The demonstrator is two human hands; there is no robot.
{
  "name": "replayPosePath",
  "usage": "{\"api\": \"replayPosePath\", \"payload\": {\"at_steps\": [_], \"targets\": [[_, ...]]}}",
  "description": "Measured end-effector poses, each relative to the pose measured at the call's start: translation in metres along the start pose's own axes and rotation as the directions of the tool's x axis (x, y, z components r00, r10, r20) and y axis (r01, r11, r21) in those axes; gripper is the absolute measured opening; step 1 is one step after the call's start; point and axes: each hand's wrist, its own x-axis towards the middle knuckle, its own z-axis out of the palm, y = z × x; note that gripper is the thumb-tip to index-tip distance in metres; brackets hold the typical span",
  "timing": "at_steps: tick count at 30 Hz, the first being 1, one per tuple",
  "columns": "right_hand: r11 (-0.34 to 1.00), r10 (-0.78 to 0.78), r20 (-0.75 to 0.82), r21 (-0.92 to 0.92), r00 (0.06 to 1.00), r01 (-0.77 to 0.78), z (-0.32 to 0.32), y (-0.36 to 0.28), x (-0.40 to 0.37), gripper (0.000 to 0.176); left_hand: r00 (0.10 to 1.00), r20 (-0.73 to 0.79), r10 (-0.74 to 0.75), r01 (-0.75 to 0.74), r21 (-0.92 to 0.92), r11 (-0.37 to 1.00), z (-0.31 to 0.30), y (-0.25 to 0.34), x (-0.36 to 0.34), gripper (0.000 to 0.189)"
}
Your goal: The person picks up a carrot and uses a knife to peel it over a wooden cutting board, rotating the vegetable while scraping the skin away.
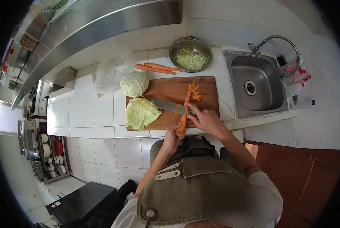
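My left hand grips an orange carrot by its thick near end, pointing it away from me over the wooden cutting board. At the carrot's middle, my right hand has its fingers pinched together; what they hold is hidden. A broad knife blade reaches left from under the carrot, its handle out of sight near my right hand. One curl of peel lies by the blade, and more orange peelings are heaped at the carrot's far tip.
Left on the board are a cabbage half and loose cabbage leaves. Behind it lie two carrots, a plastic bag and a metal bowl of shredded cabbage. A steel sink with a faucet is to the right.
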Motion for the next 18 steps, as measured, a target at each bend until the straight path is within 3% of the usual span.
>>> {"api": "replayPosePath", "payload": {"at_steps": [6, 18], "targets": [[1.000, 0.006, -0.018, -0.013, 1.000, -0.006, 0.002, 0.003, 0.004, 0.048, 0.997, 0.058, 0.047, -0.050, 0.050, 0.997, 0.004, 0.000, -0.004, 0.026], [1.000, 0.006, -0.052, 0.013, 0.999, -0.005, 0.010, 0.011, 0.013, 0.044, 0.998, -0.019, 0.054, -0.050, 0.157, 0.986, 0.000, -0.004, -0.003, 0.035]]}}
